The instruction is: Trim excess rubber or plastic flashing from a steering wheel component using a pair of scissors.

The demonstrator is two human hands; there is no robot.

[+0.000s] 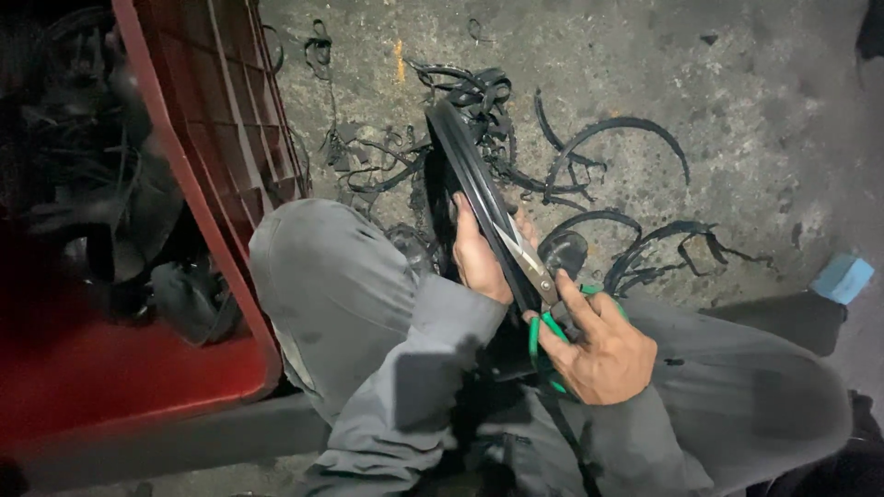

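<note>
- Black rubber ring [470, 175] stands at frame centre, over the knees.
- Left hand [479, 258] is wrapped around it from behind.
- Right hand [603, 354] is closed on green-handled scissors [532, 269], blades on the rubber.
- Black rubber scraps [608, 138] litter the concrete floor [737, 92] beyond.
- Red crate [138, 368] at left.

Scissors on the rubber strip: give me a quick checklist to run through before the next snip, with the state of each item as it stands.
1. Right hand has a full grip on the green-handled scissors: ok, fingers are through the loops.
2. Left hand holds the black rubber strip steady: ok, it clasps the strip just beside the blades.
3. Left fingers clear of the blades: cannot tell, they sit very close and the strip hides part of them.
4. Blades seated on the strip: ok, they lie along its edge.
5. Floor ahead: not ok, black rubber scraps are strewn about.
6. Red crate within reach: ok, it stands by the left knee.
</note>
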